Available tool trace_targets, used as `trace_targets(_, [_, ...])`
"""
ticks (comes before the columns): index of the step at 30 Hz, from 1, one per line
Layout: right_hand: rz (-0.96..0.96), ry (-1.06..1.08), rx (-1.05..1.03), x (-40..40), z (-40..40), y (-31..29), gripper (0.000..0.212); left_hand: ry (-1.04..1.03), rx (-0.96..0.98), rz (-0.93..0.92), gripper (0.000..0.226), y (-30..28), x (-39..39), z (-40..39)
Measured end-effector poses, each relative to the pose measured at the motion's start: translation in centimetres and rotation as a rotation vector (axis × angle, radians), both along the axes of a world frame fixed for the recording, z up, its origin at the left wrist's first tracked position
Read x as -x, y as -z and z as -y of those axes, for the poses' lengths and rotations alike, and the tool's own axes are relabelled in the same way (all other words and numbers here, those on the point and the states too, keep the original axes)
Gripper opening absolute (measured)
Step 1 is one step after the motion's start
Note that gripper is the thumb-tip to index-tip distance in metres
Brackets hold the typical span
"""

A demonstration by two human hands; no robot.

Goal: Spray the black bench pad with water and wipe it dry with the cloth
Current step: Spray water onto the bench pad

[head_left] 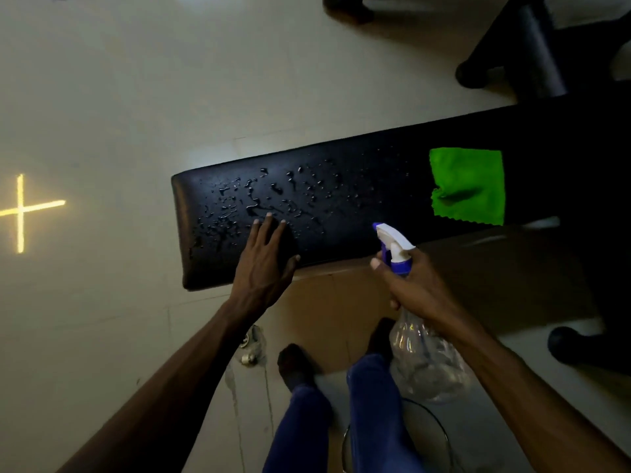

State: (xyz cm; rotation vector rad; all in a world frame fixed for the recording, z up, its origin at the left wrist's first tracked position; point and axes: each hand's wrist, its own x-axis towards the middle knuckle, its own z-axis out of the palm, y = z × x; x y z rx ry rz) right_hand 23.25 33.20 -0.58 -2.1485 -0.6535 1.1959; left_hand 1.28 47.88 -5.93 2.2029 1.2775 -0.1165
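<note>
Head: no labels; R hand [415, 285] grips spray bottle [423, 356].

This looks like a small home gym or exercise room, dimly lit. The main sign is the long black padded bench pad [341, 199] running left to right across the middle, of the kind found on a weight bench. Far right, a black padded roller [541, 49] and black capped frame feet [469, 75] suggest more exercise equipment, though that corner is too dark and blurred to be sure. The floor [119, 97] is pale, smooth tile with faint grout lines. A flattened brown cardboard sheet [327, 302] lies on it under the near edge of the bench.
</note>
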Motion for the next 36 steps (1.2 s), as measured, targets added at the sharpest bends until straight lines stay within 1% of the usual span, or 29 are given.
trace_targets(3, [0.019,0.06,-0.021,-2.5,1.4,-0.3,0.01,0.05,-0.02,0.022,0.072,-0.4,-2.4,0.3])
trace_targets(5, [0.023,0.11,-0.042,-4.1,2.2,-0.7,0.01,0.097,-0.001,0.032,0.071,-0.8,-4.2,0.5])
trace_targets(7, [0.015,0.163,-0.125,-5.8,2.9,-1.6,0.005,0.145,0.019,0.029,0.073,-1.1,-6.4,0.6])
trace_targets(9, [0.01,0.219,-0.239,-7.3,3.4,-2.7,0.008,0.179,0.03,0.027,0.074,-1.4,-8.7,0.7])
trace_targets(11, [0.027,0.303,-0.306,-9.1,4.1,-3.9,0.004,0.215,0.042,0.044,0.074,-1.8,-11.4,0.8])
trace_targets(12, [0.046,0.33,-0.31,-10.0,4.5,-4.2,0.011,0.224,0.051,0.059,0.074,-2.1,-12.8,0.9])
trace_targets(14, [0.088,0.37,-0.269,-11.8,4.9,-5.0,0.036,0.228,0.068,0.1,0.071,-2.6,-15.5,1.0])
trace_targets(16, [0.139,0.423,-0.231,-14.2,5.3,-5.9,0.051,0.216,0.095,0.128,0.067,-3.1,-18.4,1.2])
trace_targets(18, [0.2,0.432,-0.286,-16.9,5.2,-6.5,0.065,0.178,0.145,0.144,0.064,-3.4,-21.2,1.4])
trace_targets(19, [0.237,0.415,-0.34,-17.8,4.9,-7.0,0.068,0.154,0.171,0.153,0.061,-3.5,-22.3,1.4])
trace_targets(20, [0.287,0.406,-0.406,-19.0,4.4,-7.3,0.065,0.129,0.194,0.161,0.059,-3.5,-23.5,1.4])
trace_targets(22, [0.464,0.398,-0.543,-21.3,3.6,-7.3,0.041,0.072,0.228,0.169,0.055,-3.4,-25.9,1.3])
trace_targets(23, [0.545,0.386,-0.58,-22.5,3.1,-7.1,0.033,0.034,0.242,0.177,0.054,-3.3,-27.1,1.2])
trace_targets(24, [0.598,0.361,-0.609,-23.6,2.6,-6.7,0.032,-0.009,0.256,0.19,0.053,-3.2,-28.0,1.1])
trace_targets(25, [0.614,0.344,-0.635,-25.0,2.1,-6.3,0.036,-0.057,0.273,0.204,0.052,-3.1,-29.1,1.0])
trace_targets(28, [0.534,0.379,-0.654,-28.5,0.7,-5.5,0.045,-0.178,0.306,0.224,0.047,-2.5,-31.6,0.8])
trace_targets(31, [0.502,0.373,-0.645,-30.4,-0.5,-3.8,0.043,-0.266,0.315,0.225,0.04,-1.9,-32.8,0.8])
trace_targets(33, [0.454,0.369,-0.614,-30.9,-1.1,-2.6,0.042,-0.319,0.331,0.226,0.044,-1.6,-33.3,0.7])
trace_targets(36, [0.363,0.39,-0.587,-30.9,-1.7,-1.7,0.047,-0.37,0.386,0.233,0.056,-1.3,-34.1,0.7])
